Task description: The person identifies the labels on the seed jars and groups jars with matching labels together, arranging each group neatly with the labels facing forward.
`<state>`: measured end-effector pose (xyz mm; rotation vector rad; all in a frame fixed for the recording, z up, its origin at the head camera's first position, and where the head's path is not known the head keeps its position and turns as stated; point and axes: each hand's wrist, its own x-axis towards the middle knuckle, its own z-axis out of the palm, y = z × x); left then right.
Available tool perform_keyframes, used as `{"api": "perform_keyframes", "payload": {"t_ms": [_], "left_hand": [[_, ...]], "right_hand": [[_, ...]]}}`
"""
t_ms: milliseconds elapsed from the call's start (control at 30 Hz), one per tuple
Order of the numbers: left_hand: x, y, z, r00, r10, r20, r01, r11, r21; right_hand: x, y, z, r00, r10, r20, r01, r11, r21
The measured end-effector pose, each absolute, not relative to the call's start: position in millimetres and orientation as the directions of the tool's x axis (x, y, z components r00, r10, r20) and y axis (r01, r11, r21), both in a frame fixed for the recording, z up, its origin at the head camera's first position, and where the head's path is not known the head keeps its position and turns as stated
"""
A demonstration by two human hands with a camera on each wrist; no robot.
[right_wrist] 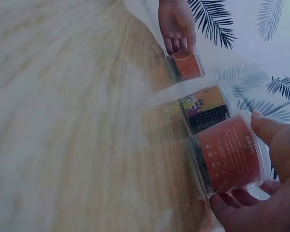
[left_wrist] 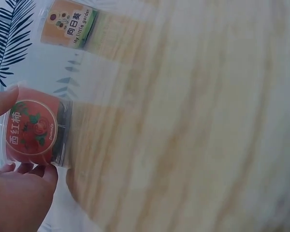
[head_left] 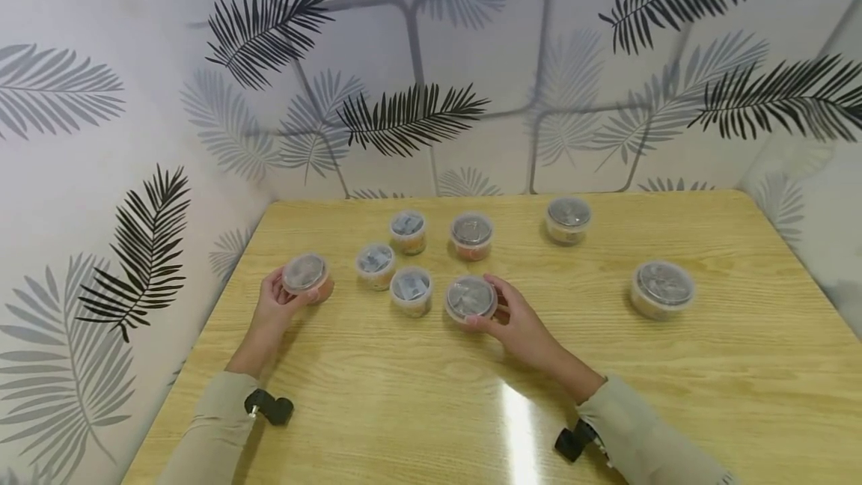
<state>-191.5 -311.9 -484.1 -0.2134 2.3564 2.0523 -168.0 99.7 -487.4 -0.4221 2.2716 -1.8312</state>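
Left hand (head_left: 272,307) grips left tub (head_left: 304,274), near the table's (head_left: 377,395) left edge. Right hand (head_left: 521,324) grips right tub (head_left: 469,298), just right of a small tub (head_left: 411,290). Both likely light, slick, thin-walled; hold round the sides, squeezing gently.

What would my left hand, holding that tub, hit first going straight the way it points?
Beyond its tub, your left hand would probably meet the leaf-patterned backdrop behind the table; the other tubs look off to its right, though depth is unclear.
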Motion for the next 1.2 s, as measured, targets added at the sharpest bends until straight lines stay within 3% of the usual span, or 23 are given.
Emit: {"api": "perform_keyframes", "payload": {"t_ms": [167,267,400,533,667,867,967,1200], "left_hand": [[-187,-311,-481,-0.997,-0.064,-0.052,-0.065,0.226,0.972],[-182,-302,-477,-0.989,-0.107,0.105,0.058,0.376,0.925],[-171,-270,-464,-0.888,-0.142,0.438,0.307,0.527,0.793],[-152,-220,-441,-0.788,-0.054,0.613,0.511,0.497,0.701],[-128,-170,-416,-0.8,0.134,0.585,0.591,0.342,0.731],[-106,-118,-411,-0.829,0.366,0.422,0.524,0.246,0.815],[-102,-104,-415,-0.836,0.396,0.381,0.494,0.237,0.836],[-100,-84,-418,-0.858,0.335,0.388,0.463,0.181,0.867]], "right_hand": [[-160,102,-472,-0.946,-0.322,0.025,-0.092,0.196,-0.976],[-154,104,-465,-0.953,-0.303,0.027,-0.092,0.204,-0.975],[-153,110,-473,-0.964,-0.264,0.024,-0.091,0.245,-0.965],[-152,115,-480,-0.969,-0.241,0.057,-0.12,0.252,-0.96],[-146,116,-473,-0.968,-0.225,0.113,-0.167,0.238,-0.957],[-129,111,-448,-0.957,-0.227,0.181,-0.23,0.212,-0.95],[-122,110,-438,-0.95,-0.242,0.195,-0.245,0.197,-0.949],[-116,110,-431,-0.954,-0.249,0.169,-0.212,0.157,-0.965]]}}
